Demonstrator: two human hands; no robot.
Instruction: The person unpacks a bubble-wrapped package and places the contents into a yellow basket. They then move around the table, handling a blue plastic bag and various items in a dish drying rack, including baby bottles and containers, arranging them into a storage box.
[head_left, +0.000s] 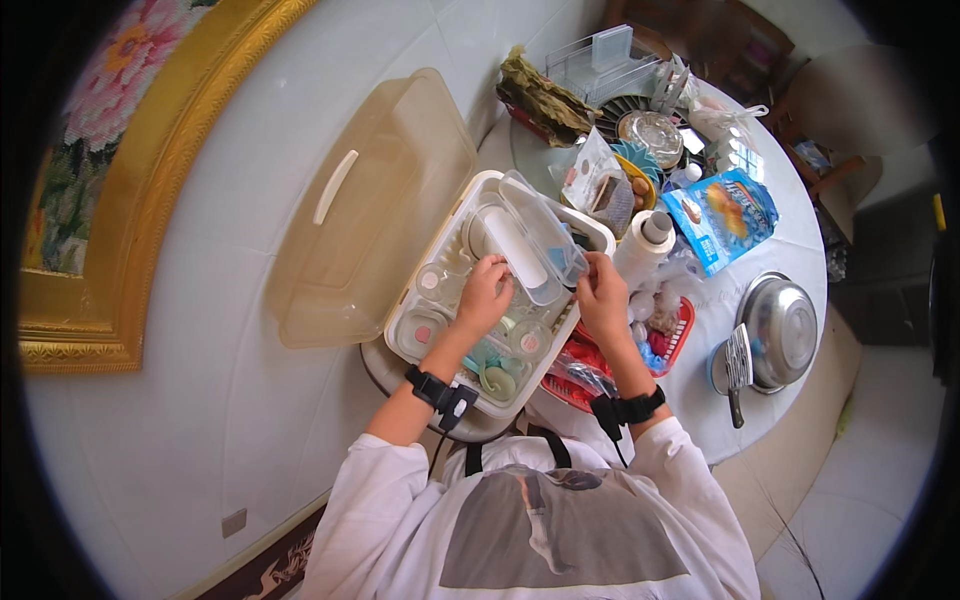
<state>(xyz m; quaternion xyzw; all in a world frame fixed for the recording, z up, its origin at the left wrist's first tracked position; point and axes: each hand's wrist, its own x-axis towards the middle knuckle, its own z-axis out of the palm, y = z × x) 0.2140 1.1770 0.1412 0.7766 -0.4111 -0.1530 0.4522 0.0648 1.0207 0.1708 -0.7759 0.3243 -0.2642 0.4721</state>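
A white plastic storage box (493, 407) stands before me with glass jars, small containers and dishes inside. My right hand (602, 292) grips the lower right end of a long clear plastic container (544, 225), tilted over the box. My left hand (485, 295) is beside a white, long strip-like piece (515, 249) at the container's left side; its fingers are bent, and whether they hold this piece cannot be told. Below my hands lie a round clear jar (531, 340) and a pale green item (497, 382). The box's translucent beige lid (375, 217) leans open against the wall.
On the round table to the right are a roll of plastic film (643, 244), a blue food pouch (724, 217), a red basket (681, 337), a metal basin (782, 334) and a cleaver (739, 364). A wire rack (600, 71) stands at the back.
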